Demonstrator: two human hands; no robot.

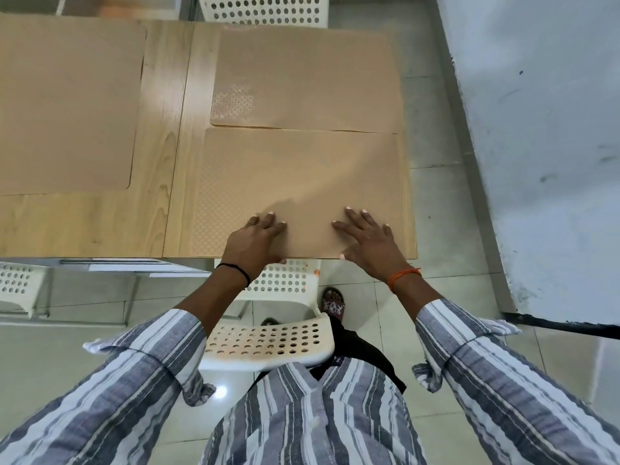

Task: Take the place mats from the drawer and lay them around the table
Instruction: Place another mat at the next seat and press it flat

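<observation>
Three tan place mats lie flat on the light wooden table [161, 162]. The near mat [295, 176] reaches the table's front edge at the right end. My left hand [258, 239] and my right hand [369, 239] both rest palm down on its near edge, fingers spread, thumbs hooked at the table edge. Beyond it lies the far mat [308, 75], which touches or slightly overlaps the near one. The left mat [63, 109] covers the table's left part and runs out of view. No drawer is visible.
A white perforated chair [268, 344] stands between me and the table, its seat tucked under the edge. Another white chair [265, 10] is at the far side, a third [16, 283] at the near left. A grey wall [543, 146] rises close on the right, across a strip of tiled floor.
</observation>
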